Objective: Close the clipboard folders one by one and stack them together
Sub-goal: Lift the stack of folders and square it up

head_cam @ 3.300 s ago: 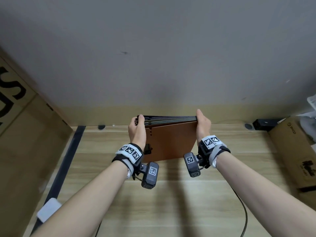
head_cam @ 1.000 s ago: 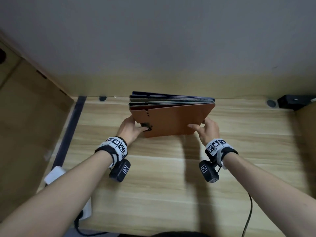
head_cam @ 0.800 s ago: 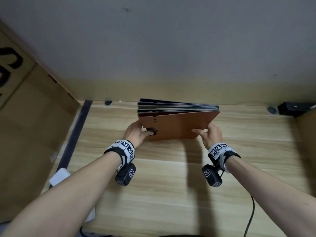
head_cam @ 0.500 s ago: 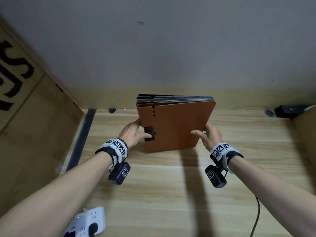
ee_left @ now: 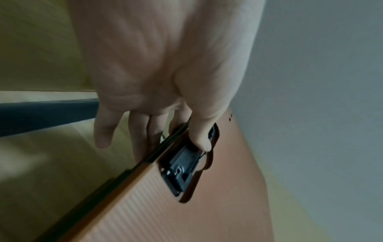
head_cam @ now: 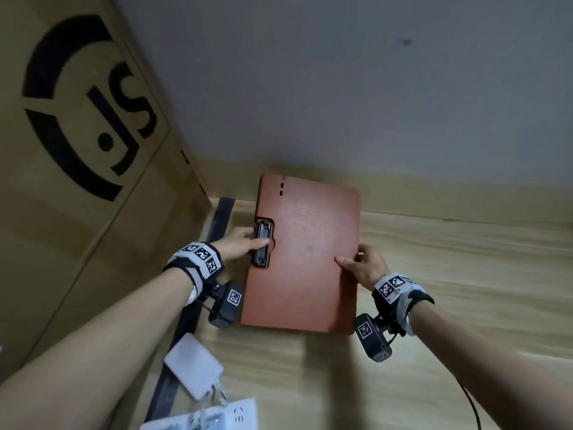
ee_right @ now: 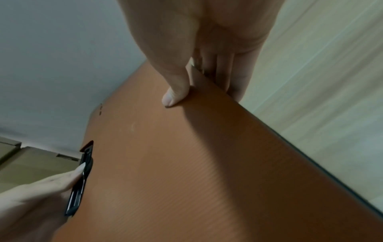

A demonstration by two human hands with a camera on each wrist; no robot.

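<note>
1. the stack of clipboard folders, which half a second ago stood tilted with its edges showing, now shows its full brown cover to the head camera, held over the wooden desk near the grey wall

2. the left hand grips the left edge, thumb on the black metal clip, fingers curled underneath

3. the right hand pinches the right edge, thumb flat on top, fingers below

4. judging from this, all folders seem closed and gathered, so laying the stack down looks like the step left

5. the cover is a rounded rectangle with a fine ribbed texture and two small slots near its far corner; dark folder edges show beneath it in the wrist views

6. a cardboard box with a black printed logo stands to the left, and a white power strip lies near the desk's front edge
</note>
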